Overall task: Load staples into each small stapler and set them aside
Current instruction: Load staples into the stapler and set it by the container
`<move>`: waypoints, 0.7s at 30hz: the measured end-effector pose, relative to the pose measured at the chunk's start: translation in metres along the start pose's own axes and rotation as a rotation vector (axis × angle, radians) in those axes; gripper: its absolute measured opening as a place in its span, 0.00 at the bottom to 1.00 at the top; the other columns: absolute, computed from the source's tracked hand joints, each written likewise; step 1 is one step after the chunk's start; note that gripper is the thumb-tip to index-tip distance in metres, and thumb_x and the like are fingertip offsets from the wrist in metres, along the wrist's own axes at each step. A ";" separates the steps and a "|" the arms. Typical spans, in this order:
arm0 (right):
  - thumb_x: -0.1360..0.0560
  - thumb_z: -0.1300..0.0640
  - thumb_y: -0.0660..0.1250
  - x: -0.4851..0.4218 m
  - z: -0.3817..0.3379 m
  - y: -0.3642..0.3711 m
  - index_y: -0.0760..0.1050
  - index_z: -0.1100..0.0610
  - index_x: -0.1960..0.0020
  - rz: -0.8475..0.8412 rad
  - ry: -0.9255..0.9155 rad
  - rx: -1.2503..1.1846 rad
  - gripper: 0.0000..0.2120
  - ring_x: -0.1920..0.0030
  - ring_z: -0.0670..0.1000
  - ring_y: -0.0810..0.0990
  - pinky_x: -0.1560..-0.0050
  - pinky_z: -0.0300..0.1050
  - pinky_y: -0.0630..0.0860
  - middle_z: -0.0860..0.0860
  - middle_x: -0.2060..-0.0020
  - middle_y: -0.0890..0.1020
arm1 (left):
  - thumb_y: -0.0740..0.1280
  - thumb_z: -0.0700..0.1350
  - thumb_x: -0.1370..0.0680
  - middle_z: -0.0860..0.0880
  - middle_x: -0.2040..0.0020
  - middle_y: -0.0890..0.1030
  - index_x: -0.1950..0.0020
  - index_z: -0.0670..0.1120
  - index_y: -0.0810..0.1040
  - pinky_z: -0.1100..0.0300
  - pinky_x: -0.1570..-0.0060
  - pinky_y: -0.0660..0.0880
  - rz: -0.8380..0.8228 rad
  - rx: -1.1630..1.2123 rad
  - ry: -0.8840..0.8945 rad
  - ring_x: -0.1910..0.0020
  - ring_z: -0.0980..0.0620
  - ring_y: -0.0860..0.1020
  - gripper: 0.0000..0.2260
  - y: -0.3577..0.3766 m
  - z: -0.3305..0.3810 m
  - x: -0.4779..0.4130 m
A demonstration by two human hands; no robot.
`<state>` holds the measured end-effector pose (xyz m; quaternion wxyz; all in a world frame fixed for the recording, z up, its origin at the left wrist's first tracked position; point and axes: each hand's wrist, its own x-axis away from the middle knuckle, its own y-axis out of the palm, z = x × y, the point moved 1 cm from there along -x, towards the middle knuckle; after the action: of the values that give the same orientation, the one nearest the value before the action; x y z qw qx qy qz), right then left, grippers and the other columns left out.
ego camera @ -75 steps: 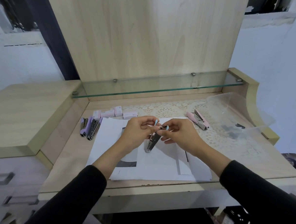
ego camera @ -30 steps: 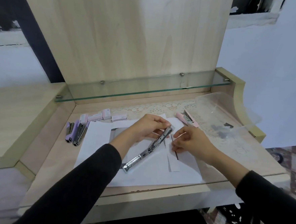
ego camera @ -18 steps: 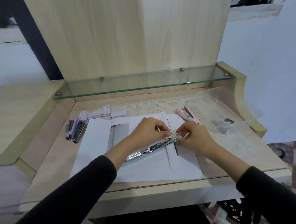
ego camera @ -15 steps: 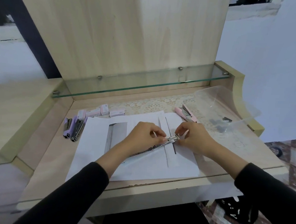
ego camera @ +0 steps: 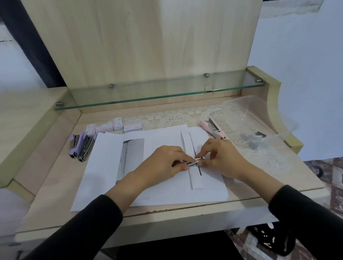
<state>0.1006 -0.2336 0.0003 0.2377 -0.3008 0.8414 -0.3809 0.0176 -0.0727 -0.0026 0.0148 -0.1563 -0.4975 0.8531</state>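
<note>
A small metal stapler lies flat on the white paper sheets, mostly hidden under my left hand, which presses down on it. My right hand pinches the stapler's exposed front end with thumb and fingers. I cannot tell whether a strip of staples is between those fingertips. Two more small staplers, one lilac and one dark, lie side by side at the left. A pink stapler rests at the back right. Several small staple boxes line the back of the desk.
A clear plastic container with dark bits inside stands at the right on a lace mat. A glass shelf overhangs the back of the desk. The desk's front edge runs just below the papers.
The stapler was held up in both hands, then swung fully open and laid on the paper. My left hand has since closed down over it, and my right hand has moved onto its front end.
</note>
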 end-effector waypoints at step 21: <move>0.36 0.60 0.76 0.003 0.002 0.011 0.82 0.60 0.61 0.097 -0.106 -0.045 0.05 0.66 0.34 0.74 0.67 0.28 0.62 0.41 0.67 0.75 | 0.74 0.44 0.32 0.50 0.54 0.82 0.48 0.44 0.81 0.62 0.56 0.76 0.159 -0.047 0.055 0.59 0.58 0.77 0.13 -0.011 -0.007 0.030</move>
<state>0.0964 -0.2311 -0.0103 0.2932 -0.2848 0.8496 -0.3334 -0.0107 -0.0554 -0.0042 -0.0429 -0.2192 -0.5028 0.8350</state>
